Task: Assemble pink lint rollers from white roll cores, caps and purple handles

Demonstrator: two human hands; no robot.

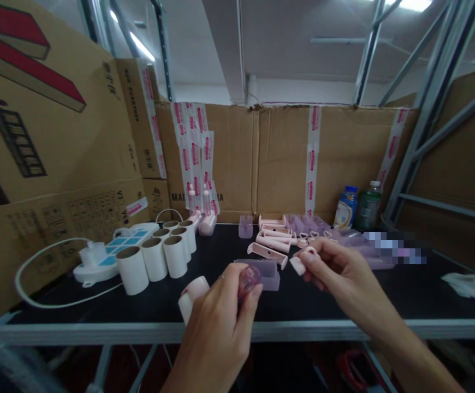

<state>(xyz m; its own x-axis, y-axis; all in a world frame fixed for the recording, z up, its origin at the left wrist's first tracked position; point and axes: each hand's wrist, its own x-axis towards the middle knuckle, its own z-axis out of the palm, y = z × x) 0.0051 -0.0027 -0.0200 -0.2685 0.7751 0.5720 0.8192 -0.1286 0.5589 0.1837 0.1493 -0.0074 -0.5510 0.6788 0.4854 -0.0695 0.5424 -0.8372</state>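
My left hand (219, 322) is closed around a pale pink and white device (192, 295). Its round, see-through purple end (249, 281) shows between my thumb and fingers, and my palm hides the middle. To the right, my right hand (338, 270) pinches a small white piece (297, 265), with a bit of pink at the fingertips; its exact kind is unclear. The two hands are apart. Behind them lie a see-through purple tray (271, 281) and several pale pink half-shells (268, 253). Small pink heart-shaped rings (302, 238) lie just beyond my right hand.
White cardboard tubes (133, 273) stand at left beside a power strip (106, 262) with a looping cable. Two pink bottle-like devices (207, 215) stand at the back. Purple trays (307, 224), a blue bottle (346, 208), a green bottle (369, 207) and a white cloth (473, 290) are at right.
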